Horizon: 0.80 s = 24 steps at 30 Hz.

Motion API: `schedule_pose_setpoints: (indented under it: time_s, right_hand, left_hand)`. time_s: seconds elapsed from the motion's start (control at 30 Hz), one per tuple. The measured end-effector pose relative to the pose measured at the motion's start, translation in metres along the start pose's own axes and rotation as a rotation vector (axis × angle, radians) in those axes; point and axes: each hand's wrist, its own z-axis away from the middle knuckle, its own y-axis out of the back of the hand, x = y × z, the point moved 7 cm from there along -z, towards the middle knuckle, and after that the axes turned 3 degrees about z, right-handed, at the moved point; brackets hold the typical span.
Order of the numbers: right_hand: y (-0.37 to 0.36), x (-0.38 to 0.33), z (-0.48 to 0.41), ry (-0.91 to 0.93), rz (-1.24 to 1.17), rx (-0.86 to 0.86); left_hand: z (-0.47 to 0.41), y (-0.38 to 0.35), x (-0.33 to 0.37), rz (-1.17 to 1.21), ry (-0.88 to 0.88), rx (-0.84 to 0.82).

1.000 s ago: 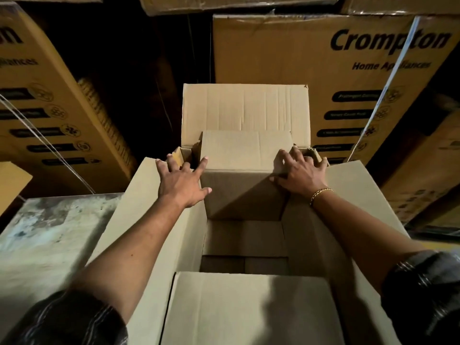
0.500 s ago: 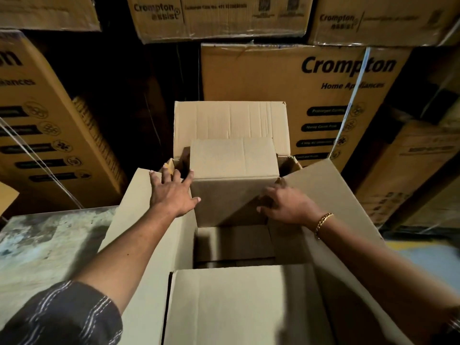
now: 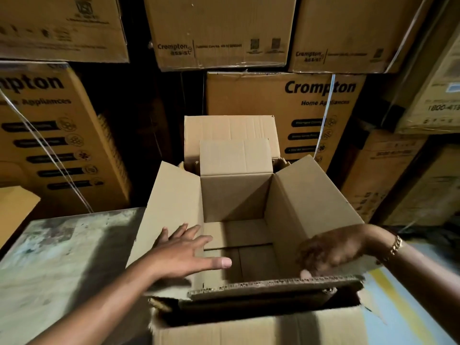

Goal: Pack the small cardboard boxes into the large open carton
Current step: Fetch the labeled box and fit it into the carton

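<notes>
Directly ahead, carton [image 3: 282, 210] stands open, long axis near-to-far; left hand [image 3: 184, 255] spread, empty, nearer; right hand [image 3: 331, 250] blurred, grip indeterminable.

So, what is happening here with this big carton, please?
A person works at a large open carton whose flaps are spread open. The left hand is open, fingers spread, over its left wall. The right hand, blurred, is at the near flap; whether it grips the flap is unclear. Only the carton's bare bottom shows, and no small box is inside yet.
</notes>
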Motion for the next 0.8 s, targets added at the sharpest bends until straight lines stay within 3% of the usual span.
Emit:
schedule_pose_setpoints:
  time_s: [0.17, 0.33, 0.8]
  right_hand:
    - [-0.047, 0.027, 0.03, -0.335, 0.143, 0.369]
    - [-0.085, 0.054, 0.023, -0.376, -0.027, 0.544]
    - [-0.073, 0.077, 0.008, -0.276, 0.03, 0.544]
  left_hand:
    - [0.049, -0.043, -0.008, -0.126, 0.03, 0.099]
    - [0.054, -0.066, -0.017, -0.174, 0.075, 0.234]
    - [0.061, -0.082, -0.001, -0.13, 0.166, 0.363]
